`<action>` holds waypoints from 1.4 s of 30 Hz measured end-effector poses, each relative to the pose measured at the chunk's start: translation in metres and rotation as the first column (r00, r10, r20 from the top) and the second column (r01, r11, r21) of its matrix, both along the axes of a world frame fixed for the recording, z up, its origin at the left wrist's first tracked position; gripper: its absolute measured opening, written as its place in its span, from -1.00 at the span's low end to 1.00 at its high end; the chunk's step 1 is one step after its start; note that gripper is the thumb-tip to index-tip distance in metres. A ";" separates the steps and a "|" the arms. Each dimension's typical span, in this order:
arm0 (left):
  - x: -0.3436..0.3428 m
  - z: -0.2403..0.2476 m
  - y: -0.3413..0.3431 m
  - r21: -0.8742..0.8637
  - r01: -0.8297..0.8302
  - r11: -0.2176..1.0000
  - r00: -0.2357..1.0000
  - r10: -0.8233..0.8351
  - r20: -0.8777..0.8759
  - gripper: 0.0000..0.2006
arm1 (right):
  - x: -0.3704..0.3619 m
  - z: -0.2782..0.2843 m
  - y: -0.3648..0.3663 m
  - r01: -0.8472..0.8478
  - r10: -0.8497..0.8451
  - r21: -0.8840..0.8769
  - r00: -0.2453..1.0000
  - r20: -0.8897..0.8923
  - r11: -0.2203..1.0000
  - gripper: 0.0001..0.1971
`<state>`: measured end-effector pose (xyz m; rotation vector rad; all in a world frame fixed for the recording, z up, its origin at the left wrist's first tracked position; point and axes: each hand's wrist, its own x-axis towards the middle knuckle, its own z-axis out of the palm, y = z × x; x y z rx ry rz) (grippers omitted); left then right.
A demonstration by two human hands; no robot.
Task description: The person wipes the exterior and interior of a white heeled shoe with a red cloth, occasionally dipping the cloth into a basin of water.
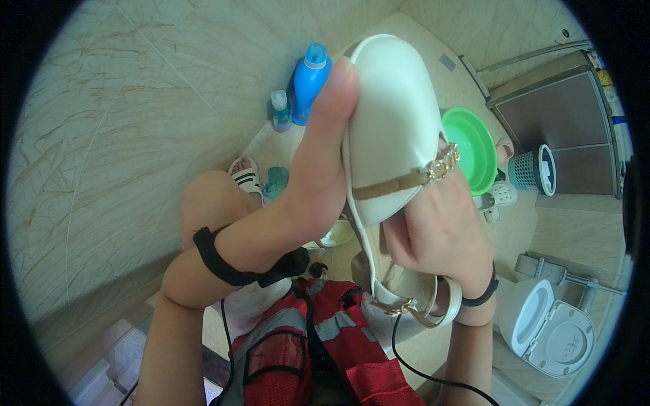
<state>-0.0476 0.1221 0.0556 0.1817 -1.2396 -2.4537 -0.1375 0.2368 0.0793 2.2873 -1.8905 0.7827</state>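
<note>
A white shoe (pixel 396 101) with a rounded toe, a gold-coloured chain across its strap and a small buckle is held up in front of me, toe upward. My left hand (pixel 325 142) grips it along the left edge, thumb pressed near the toe, other fingers hidden behind. Closed on the shoe's right side, my right hand (pixel 440 227) lies beside the opening below the toe part. Its fingertips are out of sight behind the shoe. The shoe's ankle strap (pixel 433 318) hangs by my right wrist.
A blue bottle (pixel 310 88) and a smaller teal bottle (pixel 280 111) stand by the wall. Farther right are a green basin (pixel 470 152), a basket (pixel 525 170), pale clogs (pixel 502 194) and a toilet (pixel 528 318). A pale bowl-like thing (pixel 338 233) is partly hidden below my hands.
</note>
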 end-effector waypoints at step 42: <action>0.000 -0.006 -0.018 0.623 0.187 0.759 0.971 -0.238 -0.002 -0.36 | -0.008 0.014 0.014 0.064 -0.181 0.196 -0.190 0.965 0.979 -0.82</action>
